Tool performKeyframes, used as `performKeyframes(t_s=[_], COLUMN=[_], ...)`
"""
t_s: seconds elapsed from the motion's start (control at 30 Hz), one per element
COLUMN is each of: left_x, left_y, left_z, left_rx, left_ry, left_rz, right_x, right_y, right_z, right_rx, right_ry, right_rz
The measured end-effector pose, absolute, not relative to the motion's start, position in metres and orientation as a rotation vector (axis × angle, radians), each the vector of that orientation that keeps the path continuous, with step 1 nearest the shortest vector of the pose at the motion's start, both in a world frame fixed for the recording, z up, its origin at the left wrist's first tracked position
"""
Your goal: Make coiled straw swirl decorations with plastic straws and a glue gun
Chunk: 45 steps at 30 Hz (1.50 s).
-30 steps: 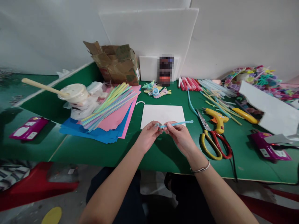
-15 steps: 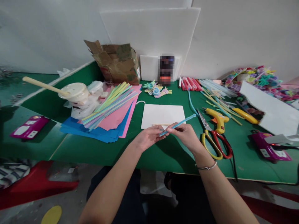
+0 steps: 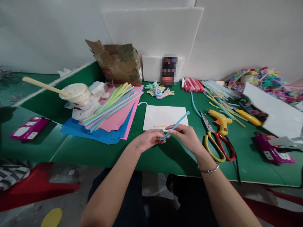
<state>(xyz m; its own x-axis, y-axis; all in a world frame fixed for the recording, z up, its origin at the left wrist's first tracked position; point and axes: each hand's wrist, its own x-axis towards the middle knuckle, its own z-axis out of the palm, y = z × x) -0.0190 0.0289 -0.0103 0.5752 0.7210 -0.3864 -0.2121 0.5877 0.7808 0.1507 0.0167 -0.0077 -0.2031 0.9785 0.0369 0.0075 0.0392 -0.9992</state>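
Note:
Both my hands meet over the front edge of a white card (image 3: 163, 115). A light blue pipe cleaner (image 3: 181, 119) runs between them, its free end slanting up to the right. The fingers of my left hand (image 3: 148, 139) are closed around its lower end, which they partly hide. My right hand (image 3: 187, 136) pinches the stem a little higher up, between thumb and fingers. On the card, just beyond my fingertips, lies a short cream stem (image 3: 159, 126). A curved white piece (image 3: 142, 103) rests on the green table beside the card's far left corner.
To the right are scissors (image 3: 214, 138), a yellow glue gun (image 3: 221, 121) and a purple power strip (image 3: 272, 148). Pipe cleaners (image 3: 113, 104) lie on coloured sheets at left, near a white tub (image 3: 77, 94). Behind stand a cardboard box (image 3: 120, 64), small pipe-cleaner flowers (image 3: 158, 91) and a phone (image 3: 169, 71).
The blue pipe cleaner's free end has swung up and to the left, so the stem stands steeper. My hands have shifted only slightly and keep their hold.

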Motion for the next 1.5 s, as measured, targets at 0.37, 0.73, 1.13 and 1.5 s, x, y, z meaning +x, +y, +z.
performKeyframes(t_s=[0.37, 0.73, 1.13, 1.5], left_x=[-0.023, 0.002, -0.012, -0.019], left_y=[0.029, 0.023, 0.026, 0.029], left_z=[-0.015, -0.024, -0.021, -0.023], left_rx=[0.86, 0.545, 0.679, 0.714], left_ry=[0.777, 0.653, 0.666, 0.69], left_rz=[0.465, 1.11, 0.734, 0.643], right_x=[0.153, 0.134, 0.152, 0.156], right_y=[0.015, 0.016, 0.017, 0.018], right_z=[-0.006, -0.019, -0.01, -0.01], right_rx=[-1.178, -1.087, -1.142, -1.124], right_ry=[-1.515, -0.823, -1.345, -1.497], right_rz=[1.132, 1.266, 1.124, 1.204])
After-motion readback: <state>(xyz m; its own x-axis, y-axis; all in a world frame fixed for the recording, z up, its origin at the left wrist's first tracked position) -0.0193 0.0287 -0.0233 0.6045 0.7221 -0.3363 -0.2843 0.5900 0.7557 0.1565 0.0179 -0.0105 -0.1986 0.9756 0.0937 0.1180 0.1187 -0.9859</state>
